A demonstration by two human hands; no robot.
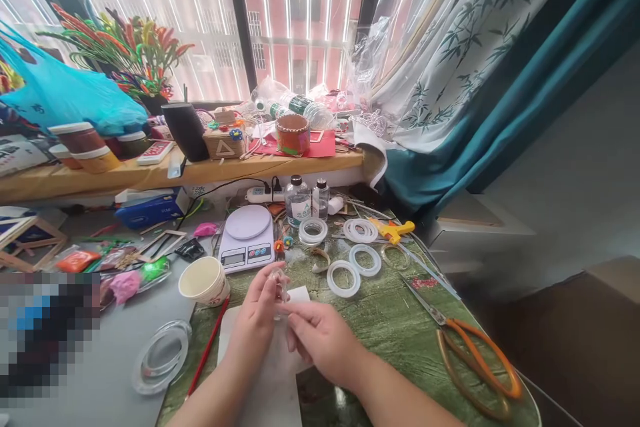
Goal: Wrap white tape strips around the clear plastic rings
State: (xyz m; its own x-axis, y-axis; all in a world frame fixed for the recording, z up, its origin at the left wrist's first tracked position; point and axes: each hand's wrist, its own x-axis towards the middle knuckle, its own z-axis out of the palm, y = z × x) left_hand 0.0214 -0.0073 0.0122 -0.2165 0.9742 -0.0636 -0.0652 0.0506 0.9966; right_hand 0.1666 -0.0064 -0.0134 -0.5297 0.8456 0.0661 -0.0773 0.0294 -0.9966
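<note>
My left hand (259, 313) is closed around a small transparent, glossy ring (279, 285), held upright above a white sheet of paper (267, 373). Fingers hide much of the ring. At its lower end, my right hand (320, 337) is closed in a pinch, its fingertips against the ring. Just beyond the hands lie white silicone ring moulds (343, 279) and an amber-toned curved piece (320, 260). A paper cup (204, 280) stands to the left of my left hand, with a red stick (207, 350) below it.
A kitchen scale (247, 237) and two bottles (299, 202) stand behind. Orange-handled scissors (465, 353) lie open at right, near a yellow glue gun (393, 230). Stacked transparent rings (163, 355) sit at left. A cluttered wooden sill (280, 167) runs below the window.
</note>
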